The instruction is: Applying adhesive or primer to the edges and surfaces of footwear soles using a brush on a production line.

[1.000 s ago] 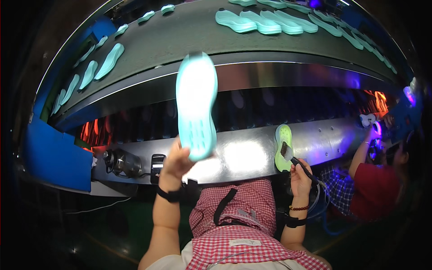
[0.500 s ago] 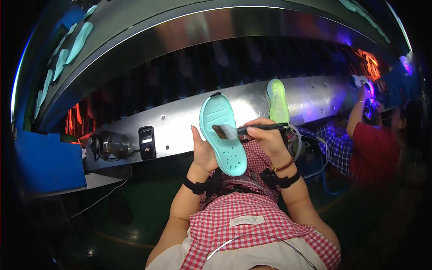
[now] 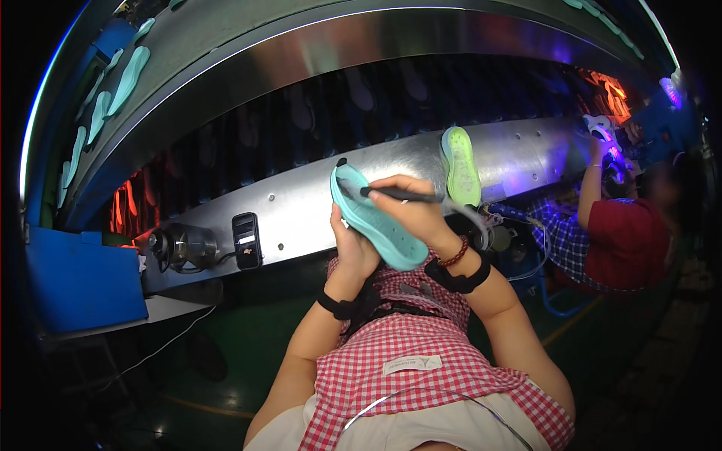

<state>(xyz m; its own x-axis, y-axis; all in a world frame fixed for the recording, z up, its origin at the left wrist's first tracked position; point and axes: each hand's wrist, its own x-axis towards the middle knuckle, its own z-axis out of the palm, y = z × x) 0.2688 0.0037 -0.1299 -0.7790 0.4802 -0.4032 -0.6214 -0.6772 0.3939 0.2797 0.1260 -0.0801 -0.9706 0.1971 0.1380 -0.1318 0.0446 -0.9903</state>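
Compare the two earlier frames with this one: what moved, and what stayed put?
The left hand brought the teal sole down from overhead to chest height. The right hand carried its brush over from the green sole onto the teal one. The green sole stayed leaning on the metal panel.

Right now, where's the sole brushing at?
Done: teal sole is picked up, in the left hand. In hand: right hand runs a dark brush along it near the top end. Left: how much is coated can't be told; green sole on the metal panel waits untouched.
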